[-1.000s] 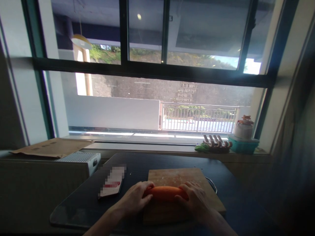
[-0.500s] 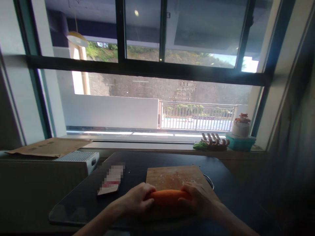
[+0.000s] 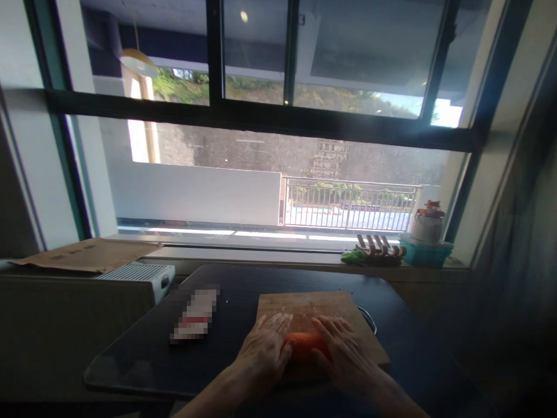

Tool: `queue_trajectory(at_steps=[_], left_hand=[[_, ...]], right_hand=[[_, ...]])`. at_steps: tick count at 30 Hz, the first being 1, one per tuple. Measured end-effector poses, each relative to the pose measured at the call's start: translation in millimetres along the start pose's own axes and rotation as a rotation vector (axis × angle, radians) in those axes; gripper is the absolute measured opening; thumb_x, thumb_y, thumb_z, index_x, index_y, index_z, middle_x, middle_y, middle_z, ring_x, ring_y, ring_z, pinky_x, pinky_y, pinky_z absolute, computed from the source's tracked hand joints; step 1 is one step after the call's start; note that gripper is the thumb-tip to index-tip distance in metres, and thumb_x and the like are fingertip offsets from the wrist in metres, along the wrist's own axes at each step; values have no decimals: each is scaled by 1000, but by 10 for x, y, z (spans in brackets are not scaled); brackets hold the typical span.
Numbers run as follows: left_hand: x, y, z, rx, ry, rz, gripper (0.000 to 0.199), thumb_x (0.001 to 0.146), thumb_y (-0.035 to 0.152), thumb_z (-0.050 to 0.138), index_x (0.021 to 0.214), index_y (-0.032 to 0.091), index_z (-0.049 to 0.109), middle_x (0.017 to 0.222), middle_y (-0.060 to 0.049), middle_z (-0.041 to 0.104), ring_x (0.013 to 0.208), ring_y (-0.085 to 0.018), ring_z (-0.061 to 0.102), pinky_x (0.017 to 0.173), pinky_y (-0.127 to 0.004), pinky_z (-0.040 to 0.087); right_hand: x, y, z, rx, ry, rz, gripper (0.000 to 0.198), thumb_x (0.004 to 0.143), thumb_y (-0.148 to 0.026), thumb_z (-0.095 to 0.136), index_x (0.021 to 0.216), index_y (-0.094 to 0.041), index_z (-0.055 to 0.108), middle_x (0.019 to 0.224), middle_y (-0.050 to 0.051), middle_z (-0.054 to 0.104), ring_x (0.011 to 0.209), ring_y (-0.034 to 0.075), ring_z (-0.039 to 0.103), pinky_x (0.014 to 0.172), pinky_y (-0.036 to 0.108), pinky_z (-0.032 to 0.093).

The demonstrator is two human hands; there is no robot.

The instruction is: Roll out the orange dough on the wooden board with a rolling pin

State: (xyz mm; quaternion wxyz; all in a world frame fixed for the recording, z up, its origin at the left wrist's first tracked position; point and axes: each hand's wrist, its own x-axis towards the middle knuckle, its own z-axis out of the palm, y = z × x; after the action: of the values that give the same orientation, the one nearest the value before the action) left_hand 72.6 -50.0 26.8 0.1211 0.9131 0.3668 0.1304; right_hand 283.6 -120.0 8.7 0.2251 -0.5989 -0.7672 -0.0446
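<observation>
A smooth orange roll of what looks like dough (image 3: 302,346) lies across the wooden board (image 3: 331,299), its ends covered by my hands. My left hand (image 3: 266,347) lies over the left end, palm down, with fingers stretched toward the far side of the board. Over the right end my right hand (image 3: 346,347) rests the same way, fingers long and slightly spread. Both thumbs touch the orange roll where it shows between the hands. Pale smears and specks mark the board beyond my fingertips.
The board lies on a dark table (image 3: 143,360), with a metal handle (image 3: 368,319) at its right. A flat pixelated object (image 3: 195,316) lies to the left. On the window sill stand a brown slotted rack (image 3: 380,251), a teal box (image 3: 426,251) and a bottle (image 3: 429,223).
My hands have gone from gripping the roll's ends with curled fingers to lying flat over it, fingers stretched forward. They have come closer together, and less of the roll shows between them.
</observation>
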Motion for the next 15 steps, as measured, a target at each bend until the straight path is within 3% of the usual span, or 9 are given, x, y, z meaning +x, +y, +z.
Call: queue_trajectory(at_steps=[4, 9, 12, 15], left_hand=[[-22, -22, 31, 79, 38, 31, 58, 94, 46, 27, 143, 17, 36, 150, -12, 35, 139, -27, 30, 116, -50, 10], [415, -104, -100, 105, -45, -109, 60, 94, 43, 21, 144, 13, 33, 150, -13, 34, 140, -26, 27, 114, -52, 11], [682, -188, -154, 86, -72, -217, 61, 94, 43, 19, 143, 11, 35, 150, -14, 35, 139, -28, 29, 111, -53, 20], [708, -196, -164, 93, -65, -231, 62, 93, 43, 18, 140, 9, 39, 147, -15, 39, 138, -28, 32, 110, -53, 23]], right_hand=[[-41, -30, 14, -7, 41, -22, 45, 94, -44, 42, 133, -22, 49, 131, 9, 55, 119, 25, 48, 107, 44, 27], [402, 94, 6, -101, 0, 88, 39, 97, -42, 33, 111, -23, 64, 113, 8, 65, 107, 23, 56, 98, 40, 35], [681, 183, 46, -130, -3, 168, 40, 99, -38, 29, 105, -24, 66, 108, 6, 68, 105, 21, 57, 94, 37, 38], [710, 192, 78, -139, 6, 176, 42, 99, -36, 27, 104, -23, 67, 108, 5, 68, 103, 20, 57, 93, 35, 39]])
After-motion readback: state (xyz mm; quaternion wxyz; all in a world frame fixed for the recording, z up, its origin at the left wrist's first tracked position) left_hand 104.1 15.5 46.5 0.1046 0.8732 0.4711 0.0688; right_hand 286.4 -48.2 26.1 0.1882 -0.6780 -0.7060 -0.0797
